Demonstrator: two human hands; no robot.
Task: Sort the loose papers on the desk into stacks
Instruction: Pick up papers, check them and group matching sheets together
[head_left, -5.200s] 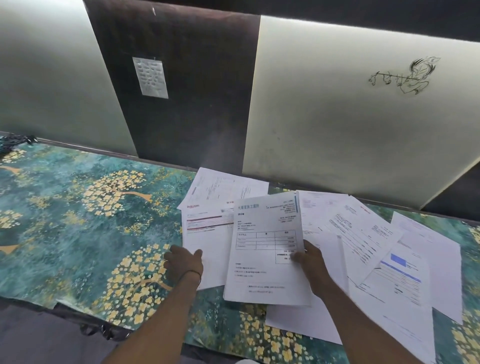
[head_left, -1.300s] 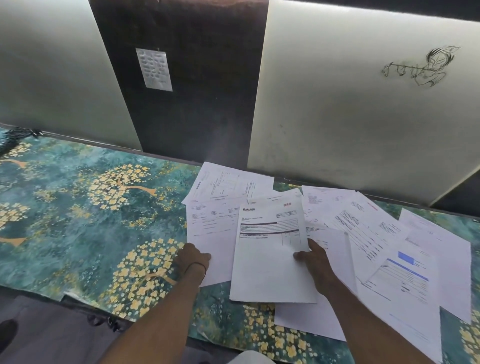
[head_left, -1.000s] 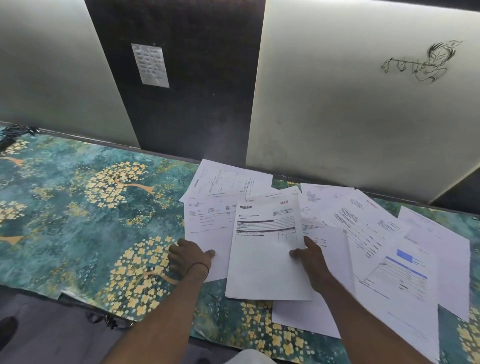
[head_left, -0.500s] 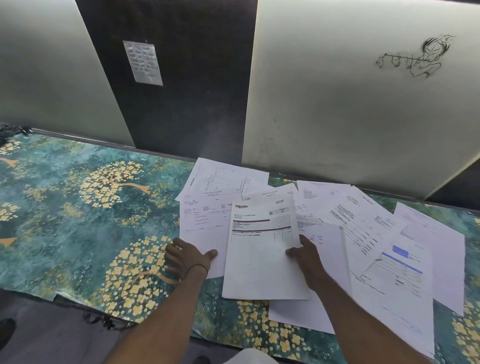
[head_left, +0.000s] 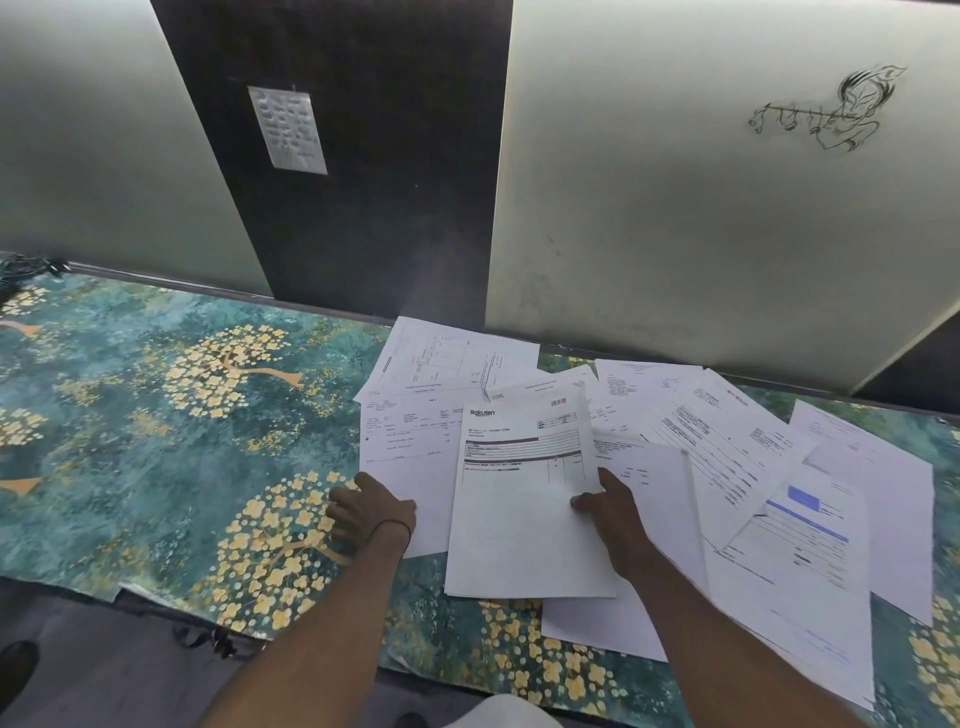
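The loose papers (head_left: 727, 447) are lying across the desk cloth (head_left: 156, 441) much as they were five seconds back. What is changing is the top of the pile nearest the person. The table-form sheet being held there then is no longer showing. The Rakuten sheet (head_left: 519, 519), then lying by the left hand, is now sitting on top, with another sheet's upper edge peeking out just behind it. Over the last second it is only settling. I am reading this as one stack starting to build, with most of the sorting not yet done.

The right hand (head_left: 608, 506) is pinching the Rakuten sheet at its right edge, thumb on top, the other fingers partly hidden. The left hand (head_left: 371, 512), just left of the Rakuten sheet, is resting with relaxed fingers on the left sheet (head_left: 405, 447), which is tucking under the Rakuten sheet.

Counting:
- one desk cloth
- two pale panels (head_left: 701, 234) and one dark panel (head_left: 363, 218) behind the Rakuten sheet
- about nine sheets, though overlaps are making this uncertain: the Rakuten sheet, one peeking behind it, two to its left, five fanning out to its right
- two hands
- one line drawing (head_left: 831, 114)
- one small note (head_left: 288, 130)
- one wristband (head_left: 389, 525)
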